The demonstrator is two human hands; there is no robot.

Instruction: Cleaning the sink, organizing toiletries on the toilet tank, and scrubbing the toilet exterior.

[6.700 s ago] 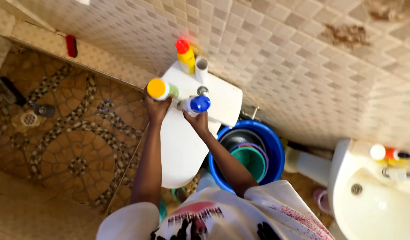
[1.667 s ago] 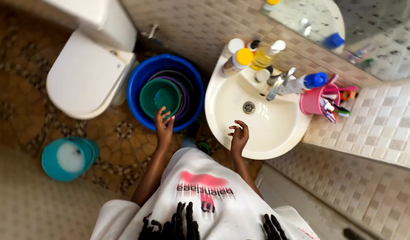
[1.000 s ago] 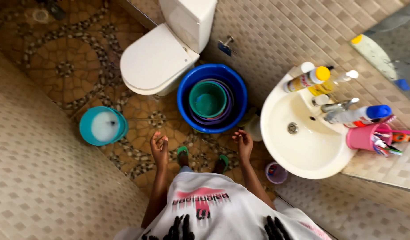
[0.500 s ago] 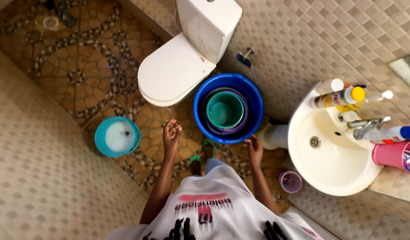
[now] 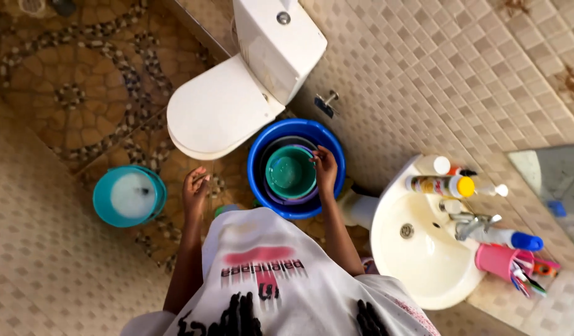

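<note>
My right hand (image 5: 325, 168) reaches over the nested buckets, its fingers resting at the rim of the green bucket (image 5: 289, 173). That bucket sits inside a purple one, inside a big blue basin (image 5: 299, 125). Whether the fingers grip the rim is unclear. My left hand (image 5: 195, 189) hangs open above the patterned floor, fingers apart and holding nothing, between the blue basin and a teal bucket (image 5: 128, 195) of foamy water. My white printed shirt fills the bottom of the view.
A white toilet (image 5: 215, 109) with its lid down and its cistern (image 5: 281, 40) stand against the tiled wall. At the right, a white sink (image 5: 417, 264) carries a yellow-capped bottle (image 5: 439, 185), a blue-capped bottle (image 5: 508, 238) and a pink cup (image 5: 495, 260) of brushes.
Both bottles went from the cistern to the sink edge. Since half a second ago my right hand has moved up onto the nested buckets' rim, and my left hand has drifted left.
</note>
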